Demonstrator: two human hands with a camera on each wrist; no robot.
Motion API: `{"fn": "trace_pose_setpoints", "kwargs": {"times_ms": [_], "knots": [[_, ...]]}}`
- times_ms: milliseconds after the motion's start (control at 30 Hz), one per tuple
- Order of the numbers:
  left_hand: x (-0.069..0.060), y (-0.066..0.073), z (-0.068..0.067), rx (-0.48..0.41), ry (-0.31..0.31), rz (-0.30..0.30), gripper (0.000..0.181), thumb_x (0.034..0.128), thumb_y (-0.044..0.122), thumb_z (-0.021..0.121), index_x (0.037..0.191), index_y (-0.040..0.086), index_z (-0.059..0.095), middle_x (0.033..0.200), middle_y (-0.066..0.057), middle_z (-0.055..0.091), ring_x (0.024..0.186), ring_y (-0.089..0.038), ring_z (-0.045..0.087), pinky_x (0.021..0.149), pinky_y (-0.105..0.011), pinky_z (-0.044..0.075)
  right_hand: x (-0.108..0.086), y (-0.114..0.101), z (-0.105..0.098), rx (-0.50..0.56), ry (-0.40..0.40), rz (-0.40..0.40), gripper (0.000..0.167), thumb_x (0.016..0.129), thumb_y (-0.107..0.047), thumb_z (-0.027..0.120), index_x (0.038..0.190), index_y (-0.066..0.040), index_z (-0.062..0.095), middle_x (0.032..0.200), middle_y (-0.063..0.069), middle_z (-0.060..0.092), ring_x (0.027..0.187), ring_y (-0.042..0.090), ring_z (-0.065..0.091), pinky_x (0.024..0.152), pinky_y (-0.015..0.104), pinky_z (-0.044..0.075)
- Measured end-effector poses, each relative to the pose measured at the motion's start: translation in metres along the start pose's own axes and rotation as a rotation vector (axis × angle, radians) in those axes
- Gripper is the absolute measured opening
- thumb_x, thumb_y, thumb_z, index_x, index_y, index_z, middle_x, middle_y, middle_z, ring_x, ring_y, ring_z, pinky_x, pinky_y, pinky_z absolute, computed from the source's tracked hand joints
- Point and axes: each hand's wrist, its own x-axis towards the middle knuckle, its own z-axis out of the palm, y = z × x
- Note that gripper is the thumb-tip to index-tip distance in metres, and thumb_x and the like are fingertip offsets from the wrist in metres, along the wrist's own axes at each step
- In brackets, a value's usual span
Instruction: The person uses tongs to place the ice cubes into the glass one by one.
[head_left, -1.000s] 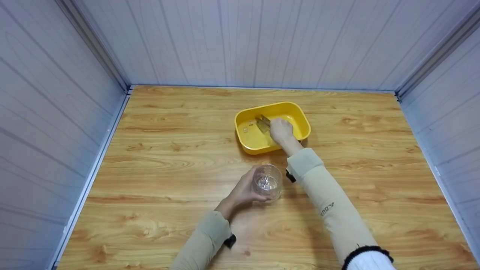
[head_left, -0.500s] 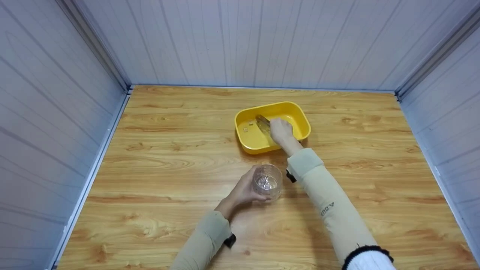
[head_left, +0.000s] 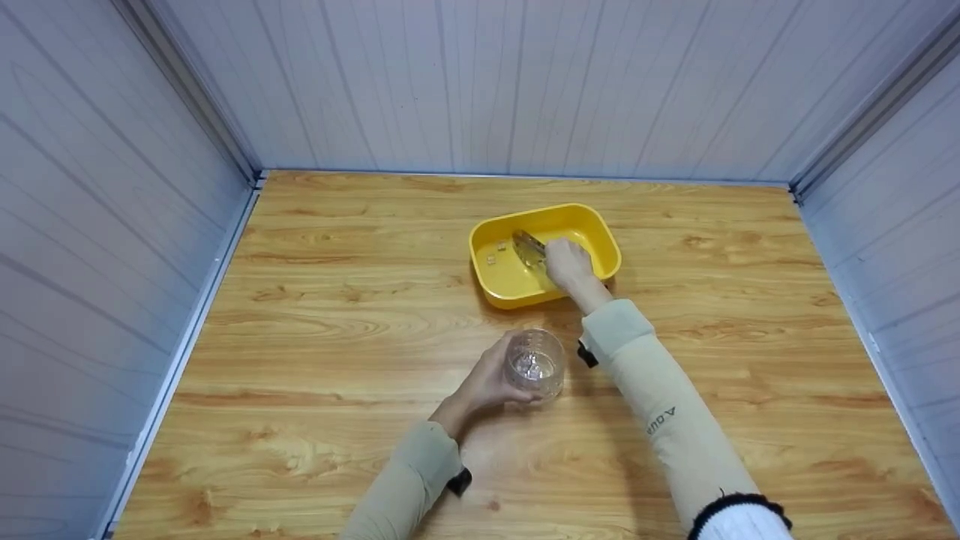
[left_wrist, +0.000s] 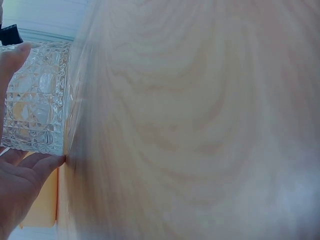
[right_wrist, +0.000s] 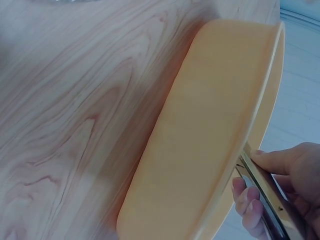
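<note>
Metal tongs (head_left: 529, 250) pinched in right grip (head_left: 568, 264), ends inside yellow tub (right_wrist: 200, 115), clear glass (head_left: 536, 364) clasped by left grip (head_left: 486, 380)

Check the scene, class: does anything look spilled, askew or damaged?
Only the yellow tub looks slightly askew, turned at an angle to the table's back edge. The glass stands upright; no spill or damage shows.
</note>
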Motion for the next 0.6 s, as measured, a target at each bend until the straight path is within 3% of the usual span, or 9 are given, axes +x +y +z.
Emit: {"fn": "trace_pose_setpoints", "kwargs": {"times_ms": [233, 300, 367, 600], "knots": [[0.000, 0.007, -0.002, 0.040, -0.009, 0.020, 0.098, 0.0503, 0.010, 0.084, 0.132, 0.001, 0.031, 0.125, -0.005, 0.047, 0.116, -0.019, 0.043, 0.100, -0.033, 0.032, -0.005, 0.006, -0.001, 0.017, 0.001, -0.013, 0.019, 0.086, -0.014, 0.054, 0.085, 0.003, 0.061, 0.079, 0.017, 0.060, 0.066, 0.028, 0.057, 0.053, 0.041, 0.049], [0.001, 0.008, -0.002, 0.044, -0.011, 0.004, 0.099, 0.0499, 0.010, 0.085, 0.132, 0.002, 0.031, 0.125, -0.005, 0.047, 0.116, -0.019, 0.042, 0.100, -0.034, 0.031, -0.006, 0.007, -0.002, 0.019, 0.004, -0.015, 0.019, 0.086, -0.015, 0.055, 0.085, 0.003, 0.061, 0.078, 0.016, 0.060, 0.065, 0.027, 0.056, 0.053, 0.040, 0.049], [0.001, -0.002, 0.000, 0.048, -0.004, -0.005, 0.100, 0.0491, 0.014, 0.085, 0.133, 0.007, 0.032, 0.125, 0.000, 0.046, 0.116, -0.015, 0.042, 0.100, -0.032, 0.031, -0.007, 0.008, -0.003, 0.017, 0.006, -0.017, 0.019, 0.086, -0.015, 0.055, 0.084, 0.003, 0.061, 0.077, 0.016, 0.060, 0.063, 0.026, 0.056, 0.053, 0.040, 0.048], [-0.001, 0.004, -0.001, 0.029, 0.005, -0.004, 0.098, 0.0492, 0.011, 0.085, 0.132, 0.009, 0.033, 0.125, -0.005, 0.046, 0.116, -0.023, 0.042, 0.100, -0.034, 0.031, -0.011, 0.012, -0.008, 0.038, 0.017, -0.007, 0.022, 0.086, -0.017, 0.055, 0.085, 0.004, 0.062, 0.077, 0.017, 0.059, 0.063, 0.027, 0.055, 0.052, 0.041, 0.047]]}}
